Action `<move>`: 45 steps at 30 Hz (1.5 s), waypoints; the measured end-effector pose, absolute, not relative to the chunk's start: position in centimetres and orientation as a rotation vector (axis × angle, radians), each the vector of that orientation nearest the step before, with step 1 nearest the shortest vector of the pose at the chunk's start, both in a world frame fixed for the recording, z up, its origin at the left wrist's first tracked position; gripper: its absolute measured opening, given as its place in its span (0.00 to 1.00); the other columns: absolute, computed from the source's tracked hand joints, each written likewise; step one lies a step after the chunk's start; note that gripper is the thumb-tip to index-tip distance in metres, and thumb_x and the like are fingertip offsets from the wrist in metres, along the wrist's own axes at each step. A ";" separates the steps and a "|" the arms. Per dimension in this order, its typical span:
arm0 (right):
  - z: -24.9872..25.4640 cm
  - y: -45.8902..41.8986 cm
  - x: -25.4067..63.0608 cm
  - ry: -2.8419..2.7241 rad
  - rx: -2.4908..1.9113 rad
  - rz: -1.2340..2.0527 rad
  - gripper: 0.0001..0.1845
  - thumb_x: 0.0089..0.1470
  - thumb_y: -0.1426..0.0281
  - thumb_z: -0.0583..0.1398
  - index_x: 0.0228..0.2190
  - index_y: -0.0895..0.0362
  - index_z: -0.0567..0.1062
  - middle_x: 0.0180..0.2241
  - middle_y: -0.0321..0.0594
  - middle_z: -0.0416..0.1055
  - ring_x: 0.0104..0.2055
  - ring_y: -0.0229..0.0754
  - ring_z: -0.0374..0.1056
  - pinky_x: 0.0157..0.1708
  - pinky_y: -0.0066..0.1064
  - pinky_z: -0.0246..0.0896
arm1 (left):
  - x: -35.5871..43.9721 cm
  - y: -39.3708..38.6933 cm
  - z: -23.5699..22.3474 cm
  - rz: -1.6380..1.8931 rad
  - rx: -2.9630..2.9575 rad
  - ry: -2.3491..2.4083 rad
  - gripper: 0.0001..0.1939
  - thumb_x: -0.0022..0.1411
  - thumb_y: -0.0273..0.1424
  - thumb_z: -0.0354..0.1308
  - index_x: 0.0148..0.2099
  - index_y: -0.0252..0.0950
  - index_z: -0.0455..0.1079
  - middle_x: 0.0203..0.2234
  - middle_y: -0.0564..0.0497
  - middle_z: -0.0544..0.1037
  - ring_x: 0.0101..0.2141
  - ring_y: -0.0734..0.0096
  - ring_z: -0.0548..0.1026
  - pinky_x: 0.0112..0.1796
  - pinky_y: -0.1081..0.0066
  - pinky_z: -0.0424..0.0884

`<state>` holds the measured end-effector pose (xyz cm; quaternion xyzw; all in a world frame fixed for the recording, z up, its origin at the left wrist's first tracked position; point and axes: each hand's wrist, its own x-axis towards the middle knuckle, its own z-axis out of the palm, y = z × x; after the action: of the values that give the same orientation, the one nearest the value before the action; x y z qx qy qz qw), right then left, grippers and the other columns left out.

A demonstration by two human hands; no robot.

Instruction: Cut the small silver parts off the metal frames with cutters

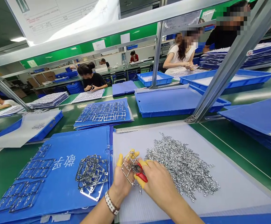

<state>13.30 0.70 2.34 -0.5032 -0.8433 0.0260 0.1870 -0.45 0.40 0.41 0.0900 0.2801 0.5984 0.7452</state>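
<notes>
My left hand (pixel 121 180), with yellow finger cots and a beaded bracelet at the wrist, is closed on a thin metal frame of small parts (pixel 129 166). My right hand (pixel 157 183) is closed on red-handled cutters (pixel 140 173), their jaws at the frame. Both hands hover over a white corrugated sheet (pixel 231 186). On that sheet, just right of my hands, lies a large heap of small silvery cut parts (pixel 184 165). A pile of empty metal frames (pixel 91 174) lies on the blue sheet (pixel 63 189) to my left.
Uncut frames (pixel 21 193) lie at the blue sheet's left, more on a blue stack (pixel 104 113) beyond. Blue trays (pixel 173 102) and aluminium struts (pixel 229 62) stand behind. Stacked blue sheets (pixel 263 121) rise at right. Other people work at benches behind.
</notes>
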 end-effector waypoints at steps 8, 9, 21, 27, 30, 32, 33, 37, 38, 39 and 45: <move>3.1 0.2 12.1 -2.448 -1.479 0.088 0.17 0.50 0.63 0.63 0.42 0.55 0.74 0.36 0.42 0.73 0.39 0.49 0.67 0.39 0.39 0.57 | -0.5 0.8 -1.1 1.340 0.246 0.715 0.26 0.60 0.46 0.53 0.52 0.33 0.71 0.49 0.40 0.74 0.50 0.53 0.70 0.53 0.56 0.62; 3.1 0.2 12.1 -2.449 -1.479 0.078 0.17 0.50 0.63 0.63 0.42 0.55 0.74 0.36 0.42 0.73 0.39 0.49 0.67 0.38 0.39 0.57 | -0.5 0.8 -1.0 1.346 0.252 0.714 0.26 0.60 0.46 0.53 0.52 0.33 0.71 0.49 0.41 0.75 0.50 0.53 0.70 0.53 0.57 0.62; 3.2 0.4 12.3 -2.462 -1.520 0.149 0.21 0.53 0.62 0.61 0.47 0.57 0.72 0.38 0.45 0.74 0.42 0.50 0.68 0.40 0.40 0.57 | -0.3 0.6 -0.5 1.352 0.281 0.677 0.22 0.63 0.43 0.51 0.50 0.34 0.73 0.46 0.43 0.77 0.49 0.57 0.72 0.52 0.59 0.63; 3.5 0.4 12.4 -2.495 -1.524 0.186 0.19 0.53 0.62 0.60 0.46 0.57 0.73 0.38 0.44 0.74 0.42 0.51 0.68 0.39 0.41 0.58 | -0.2 0.6 -0.6 1.356 0.296 0.686 0.21 0.63 0.42 0.51 0.51 0.34 0.72 0.47 0.44 0.76 0.48 0.58 0.72 0.52 0.60 0.63; 3.6 0.5 12.3 -2.512 -1.541 0.183 0.16 0.53 0.63 0.60 0.43 0.57 0.74 0.37 0.44 0.74 0.41 0.51 0.68 0.39 0.40 0.58 | -0.2 0.6 -0.8 1.355 0.296 0.684 0.21 0.63 0.41 0.51 0.51 0.33 0.72 0.47 0.44 0.76 0.49 0.58 0.72 0.52 0.60 0.63; 3.7 0.6 12.1 -2.526 -1.555 0.185 0.14 0.53 0.63 0.60 0.41 0.56 0.75 0.37 0.44 0.74 0.40 0.51 0.69 0.38 0.40 0.59 | -0.3 0.7 -1.0 1.353 0.292 0.679 0.21 0.64 0.41 0.51 0.51 0.33 0.72 0.47 0.43 0.76 0.48 0.57 0.72 0.52 0.60 0.63; 3.7 0.6 12.1 -2.533 -1.556 0.186 0.13 0.53 0.63 0.60 0.40 0.56 0.75 0.36 0.44 0.74 0.40 0.51 0.69 0.38 0.40 0.59 | -0.4 0.7 -1.1 1.353 0.291 0.674 0.21 0.64 0.41 0.50 0.51 0.33 0.72 0.47 0.43 0.76 0.48 0.57 0.72 0.52 0.60 0.63; 3.6 0.5 12.1 -2.562 -1.543 0.177 0.12 0.54 0.65 0.59 0.39 0.57 0.75 0.36 0.45 0.74 0.39 0.51 0.69 0.38 0.40 0.60 | -0.5 0.7 -1.2 1.340 0.300 0.672 0.22 0.64 0.42 0.50 0.51 0.32 0.72 0.47 0.42 0.76 0.49 0.57 0.71 0.52 0.61 0.63; 3.6 0.5 12.2 -2.563 -1.547 0.172 0.13 0.54 0.66 0.59 0.41 0.57 0.75 0.36 0.45 0.74 0.39 0.51 0.70 0.38 0.40 0.60 | -0.5 0.7 -1.1 1.333 0.304 0.673 0.22 0.64 0.42 0.49 0.51 0.33 0.72 0.48 0.42 0.76 0.49 0.57 0.71 0.51 0.61 0.63; 3.6 0.6 12.4 -2.560 -1.553 0.167 0.15 0.54 0.67 0.59 0.43 0.58 0.74 0.36 0.45 0.74 0.39 0.51 0.70 0.38 0.39 0.60 | -0.6 0.6 -1.0 1.325 0.305 0.673 0.22 0.64 0.42 0.49 0.51 0.33 0.72 0.48 0.42 0.75 0.49 0.57 0.71 0.50 0.61 0.64; 3.8 1.5 13.6 -2.482 -1.659 0.118 0.11 0.54 0.65 0.59 0.38 0.56 0.75 0.35 0.44 0.74 0.40 0.52 0.69 0.38 0.40 0.59 | -0.5 0.5 -0.7 1.260 0.288 0.677 0.23 0.64 0.43 0.48 0.53 0.35 0.70 0.50 0.42 0.74 0.49 0.58 0.70 0.41 0.66 0.68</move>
<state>13.58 1.54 3.78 -0.5537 -0.8282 0.0394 0.0768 -0.51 0.48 -0.66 0.1317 0.3094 0.5754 0.7455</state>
